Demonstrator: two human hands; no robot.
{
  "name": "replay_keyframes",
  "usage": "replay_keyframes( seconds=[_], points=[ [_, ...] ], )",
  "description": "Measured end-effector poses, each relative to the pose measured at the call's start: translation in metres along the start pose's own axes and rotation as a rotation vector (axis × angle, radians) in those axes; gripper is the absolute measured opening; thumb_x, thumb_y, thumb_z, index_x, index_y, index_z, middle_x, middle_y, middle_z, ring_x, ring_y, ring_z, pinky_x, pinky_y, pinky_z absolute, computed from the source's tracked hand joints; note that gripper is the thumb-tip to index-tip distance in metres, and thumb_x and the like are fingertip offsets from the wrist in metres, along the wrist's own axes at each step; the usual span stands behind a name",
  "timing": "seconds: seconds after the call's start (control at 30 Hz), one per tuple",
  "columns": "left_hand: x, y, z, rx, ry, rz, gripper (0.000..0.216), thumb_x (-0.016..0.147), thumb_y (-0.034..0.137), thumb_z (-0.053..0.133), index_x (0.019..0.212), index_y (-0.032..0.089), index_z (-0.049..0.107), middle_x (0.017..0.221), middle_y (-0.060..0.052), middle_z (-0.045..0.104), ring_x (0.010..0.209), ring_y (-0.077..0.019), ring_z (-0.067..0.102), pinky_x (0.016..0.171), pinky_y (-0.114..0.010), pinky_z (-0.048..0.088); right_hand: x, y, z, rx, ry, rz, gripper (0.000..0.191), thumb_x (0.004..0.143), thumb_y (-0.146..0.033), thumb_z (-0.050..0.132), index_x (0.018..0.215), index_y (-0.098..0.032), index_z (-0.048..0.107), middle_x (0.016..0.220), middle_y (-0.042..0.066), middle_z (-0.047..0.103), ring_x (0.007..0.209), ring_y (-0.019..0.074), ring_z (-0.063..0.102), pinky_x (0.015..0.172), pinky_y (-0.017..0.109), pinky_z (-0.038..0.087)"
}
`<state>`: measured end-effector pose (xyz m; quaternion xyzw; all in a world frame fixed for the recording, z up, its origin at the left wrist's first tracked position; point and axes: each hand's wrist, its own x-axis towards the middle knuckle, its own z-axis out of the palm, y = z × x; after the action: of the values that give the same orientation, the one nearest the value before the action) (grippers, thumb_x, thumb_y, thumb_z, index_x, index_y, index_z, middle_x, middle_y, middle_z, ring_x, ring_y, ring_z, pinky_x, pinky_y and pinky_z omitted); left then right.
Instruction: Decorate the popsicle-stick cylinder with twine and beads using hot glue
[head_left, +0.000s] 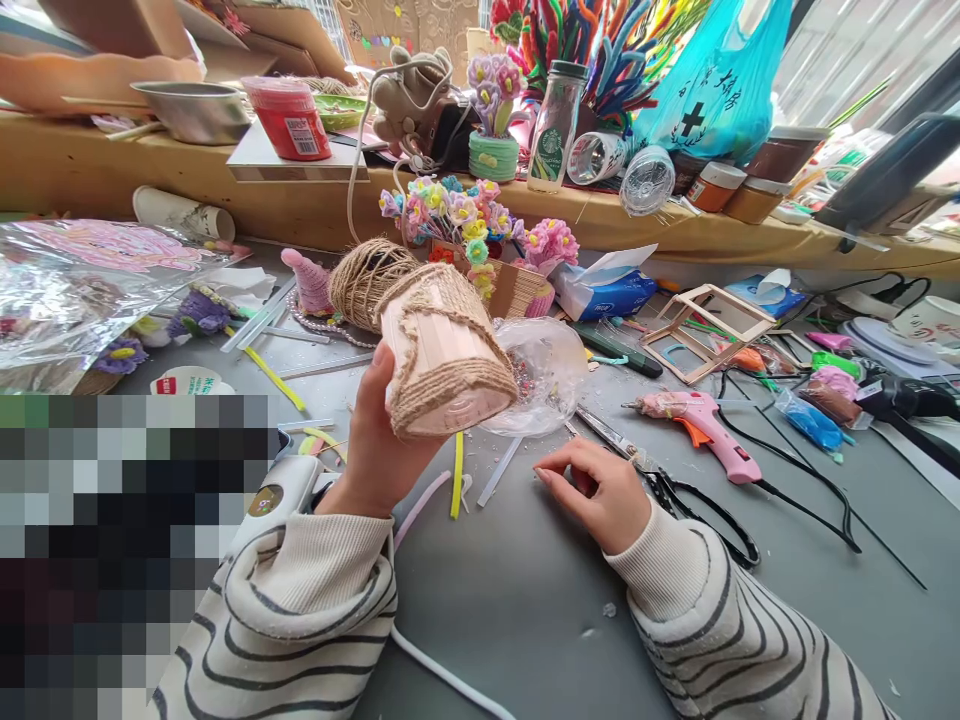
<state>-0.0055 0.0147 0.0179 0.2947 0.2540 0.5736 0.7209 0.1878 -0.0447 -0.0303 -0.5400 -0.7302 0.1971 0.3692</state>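
Note:
My left hand (390, 440) grips a pale cup (450, 345) from below and the left side, tilted with one round end toward me. Jute twine (454, 385) winds in rows round both ends of the cup, and a strand runs across the bare pale side between them. My right hand (592, 490) is low over the grey table, apart from the cup, its fingers curled and thumb and forefinger together; I see nothing between them. Black-handled scissors (697, 505) lie beside the right wrist. Behind the cup sits a ball of twine (367, 280).
A pink glue gun (701, 425) with a black cord lies to the right, before a small wooden stick frame (709, 330). A clear plastic dish (544, 375) holds tiny beads. Glue sticks (501, 470) are scattered about. Fuzzy flowers (465, 215) and a tissue pack (611, 290) stand behind.

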Motion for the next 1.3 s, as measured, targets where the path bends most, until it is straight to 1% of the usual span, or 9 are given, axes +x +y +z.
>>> replay_keyframes(
  seconds=[0.17,0.37,0.57,0.67,0.77,0.93,1.13,1.23,1.3],
  points=[
    [-0.003,-0.007,-0.003,0.187,-0.007,-0.024,0.039,0.068,0.049,0.066,0.095,0.022,0.069,0.097,-0.002,0.072,0.114,-0.0295,0.055,0.095,-0.038,0.046,0.002,-0.001,-0.005,0.027,0.080,0.041,0.014,0.078,-0.026,0.056,0.074,-0.019,0.068,0.062,0.001,0.062,0.044,0.0069,0.039,0.044,0.023,0.036],
    [-0.009,-0.008,-0.005,0.576,0.003,0.017,0.053,0.060,0.035,0.078,0.107,0.020,0.059,0.116,-0.008,0.066,0.112,-0.0329,0.057,0.088,-0.037,0.049,0.002,0.000,-0.012,0.049,0.178,0.076,0.015,0.079,-0.029,0.057,0.074,-0.020,0.068,0.062,0.000,0.060,0.046,0.0073,0.039,0.045,0.024,0.035],
    [-0.018,-0.005,-0.009,0.755,-0.195,-0.069,0.067,0.060,0.028,0.078,0.122,0.025,0.052,0.125,-0.007,0.061,0.118,-0.0313,0.052,0.096,-0.037,0.045,0.006,0.001,-0.034,0.047,0.254,0.112,0.015,0.078,-0.032,0.059,0.075,-0.020,0.068,0.063,0.000,0.059,0.049,0.0083,0.041,0.047,0.025,0.036],
    [-0.020,-0.007,-0.013,0.840,-0.335,-0.055,0.070,0.060,0.023,0.078,0.124,0.030,0.051,0.130,-0.005,0.057,0.124,-0.0294,0.047,0.101,-0.035,0.041,0.008,0.003,-0.044,0.046,0.292,0.130,0.016,0.077,-0.034,0.060,0.075,-0.020,0.068,0.066,0.002,0.062,0.055,0.0104,0.047,0.049,0.025,0.038],
    [-0.020,-0.009,-0.016,0.929,-0.441,-0.077,0.075,0.058,0.021,0.079,0.127,0.030,0.049,0.129,-0.006,0.057,0.122,-0.0303,0.049,0.101,-0.039,0.041,0.009,0.003,-0.049,0.054,0.335,0.139,0.016,0.077,-0.033,0.060,0.075,-0.020,0.068,0.071,0.004,0.065,0.064,0.0131,0.053,0.053,0.026,0.041],
    [-0.020,-0.005,-0.013,1.066,-0.562,-0.142,0.075,0.059,0.028,0.078,0.127,0.025,0.047,0.131,-0.009,0.053,0.123,-0.0310,0.046,0.102,-0.042,0.038,0.018,-0.005,-0.055,0.077,0.367,0.137,0.016,0.077,-0.034,0.060,0.074,-0.020,0.068,0.074,0.004,0.066,0.067,0.0141,0.056,0.055,0.027,0.043],
    [-0.021,0.004,-0.010,1.248,-0.645,-0.244,0.091,0.063,0.037,0.075,0.139,0.022,0.028,0.145,-0.009,0.036,0.135,-0.0308,0.028,0.111,-0.040,0.025,0.033,-0.022,-0.065,0.113,0.360,0.115,0.016,0.074,-0.034,0.062,0.074,-0.019,0.068,0.073,0.003,0.065,0.060,0.0117,0.052,0.052,0.027,0.041],
    [-0.022,0.009,-0.015,1.224,-0.630,-0.241,0.095,0.059,0.041,0.078,0.138,0.026,0.029,0.148,-0.008,0.032,0.137,-0.0316,0.024,0.112,-0.041,0.020,0.040,-0.030,-0.067,0.147,0.339,0.101,0.017,0.075,-0.035,0.063,0.076,-0.019,0.068,0.074,0.003,0.064,0.059,0.0110,0.051,0.053,0.027,0.041],
    [-0.022,0.015,-0.015,1.109,-0.599,-0.198,0.090,0.059,0.042,0.078,0.135,0.029,0.033,0.148,-0.006,0.033,0.137,-0.0297,0.026,0.113,-0.041,0.020,0.046,-0.036,-0.067,0.171,0.327,0.084,0.016,0.075,-0.035,0.063,0.076,-0.019,0.068,0.075,0.003,0.065,0.061,0.0111,0.052,0.054,0.027,0.041]
  ],
)
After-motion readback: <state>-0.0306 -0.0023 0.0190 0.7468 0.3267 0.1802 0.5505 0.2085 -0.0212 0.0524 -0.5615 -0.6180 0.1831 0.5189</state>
